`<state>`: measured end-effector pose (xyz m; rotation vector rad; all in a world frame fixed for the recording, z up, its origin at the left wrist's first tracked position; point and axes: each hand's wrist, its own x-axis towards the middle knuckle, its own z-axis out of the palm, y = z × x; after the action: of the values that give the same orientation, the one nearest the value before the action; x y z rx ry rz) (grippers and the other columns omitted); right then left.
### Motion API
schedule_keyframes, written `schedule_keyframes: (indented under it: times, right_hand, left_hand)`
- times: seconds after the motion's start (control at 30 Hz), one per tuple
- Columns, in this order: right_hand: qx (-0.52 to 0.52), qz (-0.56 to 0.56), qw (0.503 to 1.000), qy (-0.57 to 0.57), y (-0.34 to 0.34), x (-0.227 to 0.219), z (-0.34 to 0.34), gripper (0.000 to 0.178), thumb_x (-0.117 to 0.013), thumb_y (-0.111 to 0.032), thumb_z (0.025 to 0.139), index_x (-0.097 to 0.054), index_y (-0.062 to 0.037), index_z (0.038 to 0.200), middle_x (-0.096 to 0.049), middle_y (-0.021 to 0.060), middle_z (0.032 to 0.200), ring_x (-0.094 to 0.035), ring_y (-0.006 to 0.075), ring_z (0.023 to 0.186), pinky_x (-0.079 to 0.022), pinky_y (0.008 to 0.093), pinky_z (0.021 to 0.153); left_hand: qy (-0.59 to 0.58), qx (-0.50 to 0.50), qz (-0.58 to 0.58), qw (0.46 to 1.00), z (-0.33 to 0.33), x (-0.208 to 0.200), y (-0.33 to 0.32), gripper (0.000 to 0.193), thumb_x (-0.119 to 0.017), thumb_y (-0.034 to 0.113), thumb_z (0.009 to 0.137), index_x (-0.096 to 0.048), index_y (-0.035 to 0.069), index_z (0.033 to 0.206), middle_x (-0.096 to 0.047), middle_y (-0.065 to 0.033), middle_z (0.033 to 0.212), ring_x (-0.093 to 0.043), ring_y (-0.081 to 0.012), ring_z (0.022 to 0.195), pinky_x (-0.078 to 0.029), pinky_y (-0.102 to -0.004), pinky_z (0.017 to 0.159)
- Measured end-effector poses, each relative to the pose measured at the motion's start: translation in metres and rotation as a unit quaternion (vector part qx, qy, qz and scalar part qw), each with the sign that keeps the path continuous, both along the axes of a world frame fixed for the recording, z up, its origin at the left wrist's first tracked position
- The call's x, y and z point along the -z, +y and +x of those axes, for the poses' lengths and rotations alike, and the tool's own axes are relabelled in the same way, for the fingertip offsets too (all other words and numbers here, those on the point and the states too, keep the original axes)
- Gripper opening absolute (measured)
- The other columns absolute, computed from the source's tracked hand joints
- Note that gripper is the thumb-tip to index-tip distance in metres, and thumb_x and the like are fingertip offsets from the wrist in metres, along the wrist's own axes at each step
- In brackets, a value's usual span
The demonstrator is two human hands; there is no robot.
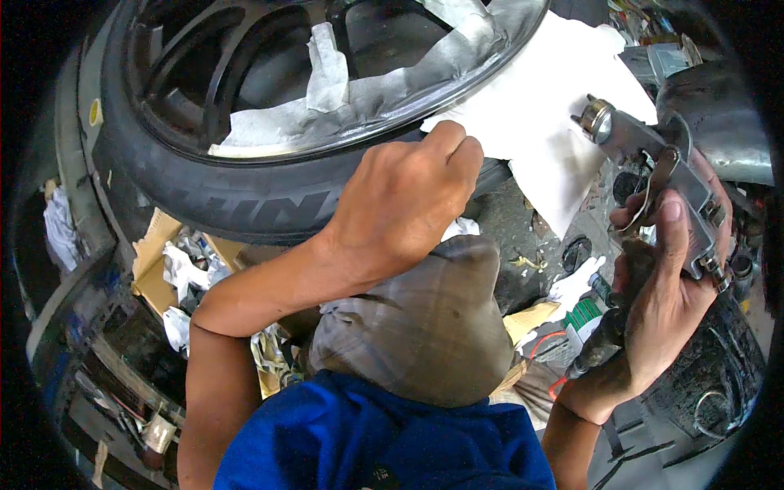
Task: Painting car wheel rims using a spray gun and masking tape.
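Note:
My left hand [408, 200] is closed in front of the tyre [237, 196], with its knuckles beside the edge of a white sheet [531, 98]. What its curled fingers hold, if anything, is hidden. On the right, my right hand [670, 286] is wrapped round a metal spray gun [633, 139], whose round nozzle points toward the sheet. The dark wheel rim [220, 82] stands tilted at the top, with strips of grey-white masking tape [327, 98] along its lip and on a spoke.
A large silver cylinder [723, 122] is beside the spray gun; whether they join I cannot tell. An opened cardboard box [155, 253] with crumpled wrappings sits at lower left. A green spool [582, 317] and white glove-like cloth [576, 286] lie between my knee [425, 327] and right forearm.

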<state>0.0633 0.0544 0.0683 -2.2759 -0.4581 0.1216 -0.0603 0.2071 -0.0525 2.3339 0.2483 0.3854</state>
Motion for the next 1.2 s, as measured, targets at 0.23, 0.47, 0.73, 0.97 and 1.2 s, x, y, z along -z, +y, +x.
schedule_keyframes:
  times: [0.23,0.47,0.73,0.97,1.2]
  right_hand:
    - [-0.008,0.016,0.999,0.037,-0.003,0.007,-0.019,0.044,-0.061,-0.029,0.105,-0.054,-0.0057,0.141,-0.07,0.0088,0.08,-0.051,0.0016,0.048,-0.033,0.0156,0.041]
    - [-0.023,0.038,0.997,0.066,-0.007,0.005,-0.035,0.047,-0.063,-0.028,0.104,-0.051,-0.0027,0.142,-0.068,0.0112,0.078,-0.057,0.0054,0.053,-0.035,0.0171,0.041]
    - [-0.042,0.043,0.996,0.071,-0.007,0.002,-0.048,0.049,-0.064,-0.027,0.102,-0.05,0.0008,0.14,-0.068,0.0124,0.079,-0.063,0.0088,0.058,-0.035,0.0164,0.04]
    - [0.004,0.001,1.0,-0.012,-0.005,0.003,-0.038,0.043,-0.064,-0.034,0.103,-0.059,-0.0079,0.137,-0.071,0.0075,0.081,-0.063,0.0055,0.061,-0.037,0.0148,0.044]
    - [0.034,0.016,0.999,0.023,0.001,-0.001,-0.047,0.042,-0.065,-0.032,0.102,-0.059,-0.0085,0.137,-0.072,0.0068,0.08,-0.061,0.0043,0.059,-0.037,0.0148,0.045]
  left_hand:
    - [-0.015,0.003,0.01,1.0,-0.011,0.001,0.002,0.022,-0.072,0.002,0.086,-0.067,0.001,0.108,-0.063,-0.0121,0.093,-0.068,-0.0321,0.069,-0.055,-0.0417,0.058]
    - [-0.014,0.011,0.022,1.0,-0.02,-0.001,0.006,0.021,-0.071,0.004,0.087,-0.067,0.001,0.107,-0.061,-0.0119,0.091,-0.067,-0.0317,0.066,-0.053,-0.042,0.055]
    - [-0.034,0.018,-0.029,0.999,-0.032,0.0,0.005,0.01,-0.059,0.008,0.086,-0.054,0.0,0.083,-0.055,-0.0177,0.087,-0.063,-0.037,0.065,-0.05,-0.0473,0.055]
    - [-0.03,0.019,-0.053,0.998,-0.036,0.001,0.009,0.011,-0.059,0.009,0.088,-0.053,0.0,0.084,-0.055,-0.0173,0.087,-0.063,-0.0378,0.065,-0.049,-0.0487,0.057]
    - [-0.013,0.017,-0.01,1.0,-0.039,0.001,0.009,0.02,-0.069,0.006,0.089,-0.066,0.001,0.108,-0.063,-0.0138,0.095,-0.067,-0.033,0.068,-0.055,-0.0426,0.057]
